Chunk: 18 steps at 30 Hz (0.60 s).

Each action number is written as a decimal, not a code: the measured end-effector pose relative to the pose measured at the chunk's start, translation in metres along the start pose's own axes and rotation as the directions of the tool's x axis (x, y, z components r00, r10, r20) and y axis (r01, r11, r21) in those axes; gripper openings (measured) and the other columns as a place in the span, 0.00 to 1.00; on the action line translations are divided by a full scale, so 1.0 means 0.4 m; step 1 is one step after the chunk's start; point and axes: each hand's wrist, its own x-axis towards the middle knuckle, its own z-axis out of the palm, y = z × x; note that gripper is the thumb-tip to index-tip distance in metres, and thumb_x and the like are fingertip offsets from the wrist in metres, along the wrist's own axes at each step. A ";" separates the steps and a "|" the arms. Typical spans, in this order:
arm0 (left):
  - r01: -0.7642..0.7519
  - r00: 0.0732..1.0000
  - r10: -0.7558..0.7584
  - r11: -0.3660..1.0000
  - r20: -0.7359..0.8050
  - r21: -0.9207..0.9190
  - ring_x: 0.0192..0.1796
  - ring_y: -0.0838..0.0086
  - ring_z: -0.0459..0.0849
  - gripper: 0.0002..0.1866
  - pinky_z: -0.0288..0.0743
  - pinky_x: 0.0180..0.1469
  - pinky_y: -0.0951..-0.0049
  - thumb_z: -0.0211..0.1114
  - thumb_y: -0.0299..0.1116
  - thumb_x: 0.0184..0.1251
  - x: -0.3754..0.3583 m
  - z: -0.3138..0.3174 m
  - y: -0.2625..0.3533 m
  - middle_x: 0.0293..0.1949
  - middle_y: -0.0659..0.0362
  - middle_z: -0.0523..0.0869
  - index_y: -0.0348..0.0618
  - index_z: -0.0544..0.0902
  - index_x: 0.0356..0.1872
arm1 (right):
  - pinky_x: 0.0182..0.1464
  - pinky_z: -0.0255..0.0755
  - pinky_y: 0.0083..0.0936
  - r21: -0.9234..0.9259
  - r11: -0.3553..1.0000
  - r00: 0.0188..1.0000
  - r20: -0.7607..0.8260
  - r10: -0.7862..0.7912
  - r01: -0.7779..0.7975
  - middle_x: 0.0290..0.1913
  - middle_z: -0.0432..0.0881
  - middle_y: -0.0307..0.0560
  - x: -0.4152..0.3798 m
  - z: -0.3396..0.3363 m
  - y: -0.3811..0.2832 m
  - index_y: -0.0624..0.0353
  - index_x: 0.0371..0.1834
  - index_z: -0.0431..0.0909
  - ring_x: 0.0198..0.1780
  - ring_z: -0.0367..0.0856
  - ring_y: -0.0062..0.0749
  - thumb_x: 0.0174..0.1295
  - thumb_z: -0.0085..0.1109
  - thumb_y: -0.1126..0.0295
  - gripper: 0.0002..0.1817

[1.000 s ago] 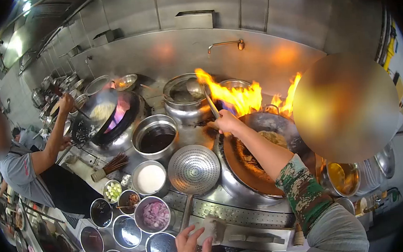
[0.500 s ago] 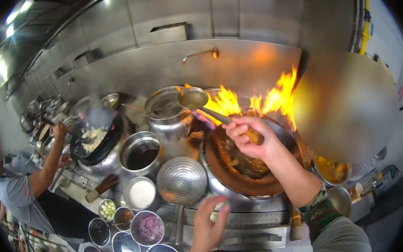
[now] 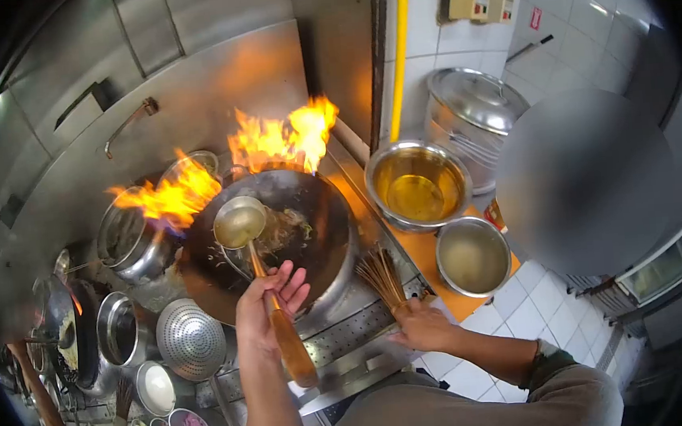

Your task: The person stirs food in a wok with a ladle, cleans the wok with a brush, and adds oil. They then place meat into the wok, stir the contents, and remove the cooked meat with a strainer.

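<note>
My left hand (image 3: pixel 270 305) holds a ladle (image 3: pixel 291 345) by its wooden handle, palm up, some fingers loosely spread. The metal ladle bowl (image 3: pixel 239 222) is over a large dark wok (image 3: pixel 328 228), and its inside looks yellowish. Strips of food (image 3: pixel 284 227) lie inside the wok, partly behind the ladle. At the wok's right, my right hand (image 3: pixel 426 324) is wrapped around the base of a bamboo wok brush (image 3: pixel 380 278), its bristles pointing away from me on the stove edge.
Flames (image 3: pixel 287 137) rise behind the wok. A pot of yellow oil (image 3: pixel 420 195) and a bowl of cloudy liquid (image 3: pixel 473 257) stand on the right. Left are a perforated strainer (image 3: pixel 190 337), a dark-liquid pot (image 3: pixel 119 330) and a white-filled container (image 3: pixel 156 389). A person's arm (image 3: pixel 39 397) is at far left.
The ladle has passed from my right hand to my left, which was open near the strainer. My right hand has moved right onto the wok brush. The view has turned right.
</note>
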 end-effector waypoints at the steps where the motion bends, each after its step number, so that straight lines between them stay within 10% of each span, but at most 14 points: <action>1: 0.040 0.999 -0.040 0.999 0.034 -0.020 0.48 0.55 0.84 0.08 0.82 0.50 0.54 0.54 0.23 0.58 0.000 0.004 -0.001 0.45 0.50 0.84 0.38 0.74 0.40 | 0.50 0.73 0.46 -0.043 0.974 0.972 0.068 0.227 -0.224 0.54 0.71 0.65 -0.024 0.035 0.030 0.62 0.64 0.61 0.52 0.78 0.50 0.58 0.59 0.47 0.38; 7: 0.091 0.996 -0.091 0.995 0.019 0.029 0.46 0.61 0.85 0.10 0.83 0.47 0.63 0.54 0.25 0.59 0.022 -0.023 0.000 0.45 0.51 0.85 0.36 0.76 0.42 | 0.44 0.76 0.43 0.217 0.898 0.919 -0.008 0.394 -0.383 0.54 0.71 0.64 -0.007 0.197 0.089 0.62 0.69 0.54 0.46 0.80 0.46 0.56 0.60 0.55 0.41; 9: 0.122 0.992 -0.124 0.990 0.037 0.067 0.46 0.63 0.86 0.14 0.84 0.46 0.66 0.54 0.28 0.61 -0.009 -0.025 0.018 0.44 0.50 0.85 0.33 0.76 0.47 | 0.42 0.78 0.39 0.935 0.294 0.962 0.126 0.243 -0.197 0.50 0.74 0.59 -0.040 0.207 0.174 0.62 0.69 0.54 0.45 0.81 0.42 0.56 0.57 0.58 0.39; 11: 0.105 0.994 -0.107 0.991 0.016 0.088 0.43 0.65 0.86 0.18 0.83 0.44 0.68 0.54 0.34 0.65 -0.071 -0.056 0.062 0.46 0.50 0.84 0.33 0.75 0.51 | 0.40 0.79 0.35 0.866 -0.488 0.994 0.101 -0.035 -0.105 0.48 0.77 0.54 -0.137 0.084 0.182 0.61 0.70 0.53 0.44 0.82 0.36 0.57 0.55 0.65 0.37; 13: 0.181 0.979 -0.139 0.925 -0.148 0.335 0.40 0.68 0.86 0.19 0.83 0.41 0.71 0.55 0.41 0.68 -0.175 -0.062 0.136 0.49 0.49 0.83 0.36 0.75 0.52 | 0.43 0.79 0.36 0.826 -0.563 1.000 0.029 -0.001 -0.025 0.50 0.76 0.52 -0.185 -0.057 0.082 0.58 0.71 0.51 0.46 0.82 0.35 0.59 0.54 0.68 0.37; 14: 0.240 0.963 -0.145 0.843 -0.226 0.481 0.38 0.70 0.85 0.22 0.82 0.38 0.72 0.54 0.45 0.70 -0.215 -0.089 0.173 0.49 0.50 0.82 0.37 0.75 0.53 | 0.43 0.79 0.36 0.825 -0.564 0.999 0.036 -0.029 -0.046 0.50 0.76 0.52 -0.164 -0.090 0.056 0.58 0.71 0.51 0.46 0.82 0.35 0.59 0.54 0.68 0.37; 15: 0.232 0.963 -0.129 0.848 -0.238 0.476 0.38 0.70 0.85 0.22 0.82 0.38 0.72 0.54 0.45 0.70 -0.247 -0.100 0.206 0.49 0.50 0.82 0.37 0.75 0.53 | 0.48 0.77 0.37 0.962 -0.271 0.999 -0.011 0.031 0.019 0.51 0.76 0.53 -0.135 -0.129 0.035 0.56 0.72 0.51 0.48 0.81 0.38 0.60 0.55 0.67 0.37; 17: 0.347 0.928 -0.155 0.032 -0.338 0.937 0.39 0.70 0.86 0.21 0.81 0.36 0.72 0.54 0.46 0.70 -0.292 -0.106 0.253 0.46 0.46 0.83 0.39 0.76 0.52 | 0.54 0.74 0.38 0.883 0.406 0.952 -0.295 0.087 0.237 0.52 0.76 0.56 -0.036 -0.172 0.003 0.54 0.72 0.53 0.52 0.79 0.44 0.61 0.56 0.63 0.36; 18: 0.351 0.929 -0.143 0.044 -0.342 0.935 0.39 0.70 0.86 0.21 0.81 0.36 0.72 0.54 0.46 0.70 -0.292 -0.123 0.257 0.46 0.46 0.83 0.39 0.76 0.52 | 0.57 0.72 0.37 0.627 0.699 0.870 -0.493 0.014 0.344 0.51 0.77 0.59 0.042 -0.174 -0.011 0.53 0.72 0.55 0.53 0.79 0.47 0.62 0.57 0.60 0.36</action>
